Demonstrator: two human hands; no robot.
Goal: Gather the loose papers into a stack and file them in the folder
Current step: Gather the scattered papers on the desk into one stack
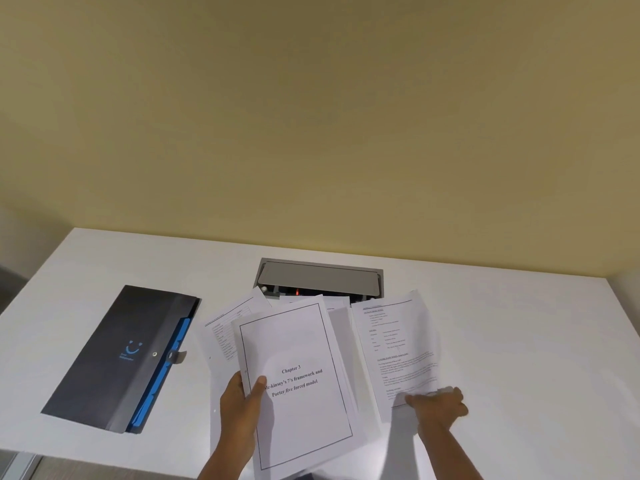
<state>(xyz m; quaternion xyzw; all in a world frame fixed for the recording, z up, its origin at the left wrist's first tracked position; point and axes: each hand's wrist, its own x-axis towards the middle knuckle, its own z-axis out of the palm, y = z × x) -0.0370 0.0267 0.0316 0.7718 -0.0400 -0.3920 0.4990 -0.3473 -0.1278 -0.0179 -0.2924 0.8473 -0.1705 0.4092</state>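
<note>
My left hand (pixel 242 407) grips a stack of white papers (pixel 298 382) by its left edge, thumb on the top sheet headed "Chapter 3". My right hand (pixel 436 407) pinches the lower edge of a single printed sheet (pixel 398 344), lifted and curled just right of the stack. More loose sheets (pixel 228 323) lie on the white table behind and to the left of the stack. The dark grey folder (pixel 117 355) with blue inner dividers lies shut at the table's left, apart from both hands.
A grey cable box (pixel 318 277) with a raised lid is set into the white table (pixel 519 341) just behind the papers. A yellow wall rises behind the table. The table's front edge runs under my forearms.
</note>
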